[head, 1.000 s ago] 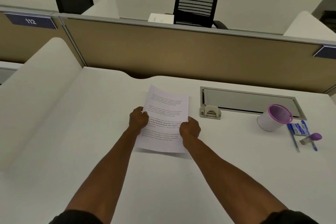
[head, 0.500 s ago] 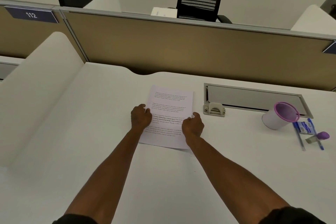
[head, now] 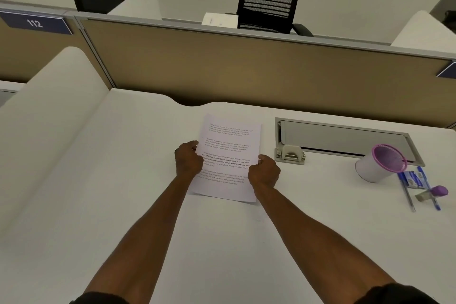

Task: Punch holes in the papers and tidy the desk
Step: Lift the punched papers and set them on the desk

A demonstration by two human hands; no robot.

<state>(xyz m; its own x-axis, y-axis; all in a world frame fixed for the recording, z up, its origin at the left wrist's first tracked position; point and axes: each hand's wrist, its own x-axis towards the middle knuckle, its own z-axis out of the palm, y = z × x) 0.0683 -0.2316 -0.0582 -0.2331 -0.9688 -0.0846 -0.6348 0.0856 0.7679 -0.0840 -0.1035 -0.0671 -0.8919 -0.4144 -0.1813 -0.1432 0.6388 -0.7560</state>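
A stack of printed white papers (head: 228, 145) lies on the white desk (head: 123, 180) in the middle. My left hand (head: 188, 159) grips its left edge and my right hand (head: 264, 171) grips its right edge, both with fingers curled. A small grey hole punch (head: 290, 154) stands just right of the papers. Further right a white pen cup with a purple rim (head: 381, 163) stands beside blue pens (head: 417, 186) and a purple-capped item (head: 438, 191).
A grey cable tray lid (head: 343, 137) is set into the desk behind the punch. A tan partition (head: 246, 69) closes the far side, a white curved divider (head: 44, 118) the left. Two black chairs stand beyond the partition.
The papers have come down from slightly lifted to flat on the desk, with both hands still at their edges. My view has shifted a little.
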